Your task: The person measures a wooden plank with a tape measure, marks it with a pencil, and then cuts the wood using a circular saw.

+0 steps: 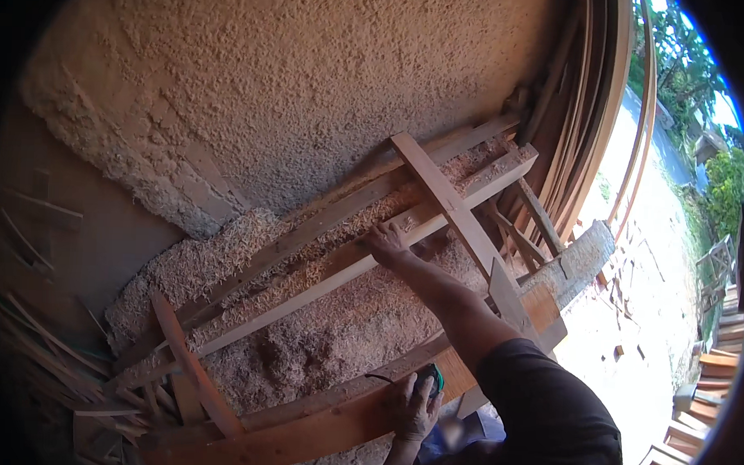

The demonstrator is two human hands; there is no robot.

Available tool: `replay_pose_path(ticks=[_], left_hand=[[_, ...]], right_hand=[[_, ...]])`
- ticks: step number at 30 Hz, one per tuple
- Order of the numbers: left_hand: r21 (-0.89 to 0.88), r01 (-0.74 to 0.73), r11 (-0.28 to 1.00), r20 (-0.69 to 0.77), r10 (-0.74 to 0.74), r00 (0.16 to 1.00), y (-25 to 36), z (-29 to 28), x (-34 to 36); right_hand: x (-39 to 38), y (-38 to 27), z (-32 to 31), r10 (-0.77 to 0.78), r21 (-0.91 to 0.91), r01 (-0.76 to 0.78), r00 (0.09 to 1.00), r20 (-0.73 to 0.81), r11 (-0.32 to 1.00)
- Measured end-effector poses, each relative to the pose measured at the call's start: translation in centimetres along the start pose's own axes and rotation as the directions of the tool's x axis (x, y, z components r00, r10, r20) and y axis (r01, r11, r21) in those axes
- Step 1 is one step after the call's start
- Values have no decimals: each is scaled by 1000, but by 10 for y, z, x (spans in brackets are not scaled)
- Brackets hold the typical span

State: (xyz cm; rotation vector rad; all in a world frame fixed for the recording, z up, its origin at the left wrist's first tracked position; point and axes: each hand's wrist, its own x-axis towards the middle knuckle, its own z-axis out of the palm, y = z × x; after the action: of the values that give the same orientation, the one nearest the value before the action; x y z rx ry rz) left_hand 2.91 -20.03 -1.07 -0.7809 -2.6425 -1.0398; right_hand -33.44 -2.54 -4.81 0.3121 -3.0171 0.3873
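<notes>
A wooden frame (338,256) of long planks lies flat over a thick bed of wood shavings (319,345), running from the lower left up toward the upper right. Its long pale rail (304,300) runs beside a darker one (306,230), and short cross pieces lie over them: one reddish cross piece (443,198) near the upper end and another reddish cross piece (191,365) near the lower left.

The right hand (386,241) reaches far forward, arm outstretched, and rests palm down on the pale rail just below the upper cross piece, fingers (378,231) spread and flat on the wood, gripping nothing.

The left hand (415,408) is close to the body at the lower edge, fingers curled around a small green and black tool (434,377) that sits against the near curved plank (333,420). A thin dark cord (379,379) trails from the tool across the plank.

Loose offcuts and sticks (48,360) lie heaped at the left. A rough plastered wall (295,74) rises behind the frame, and thin bent strips of wood (593,109) lean at the right. Beyond them lies sunlit ground (657,283) with scattered scraps, stacked boards (716,363) at the far right, and trees (681,63) further off.
</notes>
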Motion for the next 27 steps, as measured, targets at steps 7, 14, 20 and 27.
replay_pose_path(ticks=[7,14,20,27], left_hand=[[-35,101,994,83,-98,992,-3,13,-9],[-52,51,997,94,-46,995,15,8,3],[-24,40,999,67,-39,997,15,14,1],[-52,219,974,86,-214,973,29,16,13]], right_hand=[[-66,-21,-32,122,330,-61,978,-168,942],[-415,49,-190,772,337,-695,588,-242,635],[-582,80,-151,799,670,-742,412,439,14],[-563,79,-190,488,772,-584,612,622,-250]])
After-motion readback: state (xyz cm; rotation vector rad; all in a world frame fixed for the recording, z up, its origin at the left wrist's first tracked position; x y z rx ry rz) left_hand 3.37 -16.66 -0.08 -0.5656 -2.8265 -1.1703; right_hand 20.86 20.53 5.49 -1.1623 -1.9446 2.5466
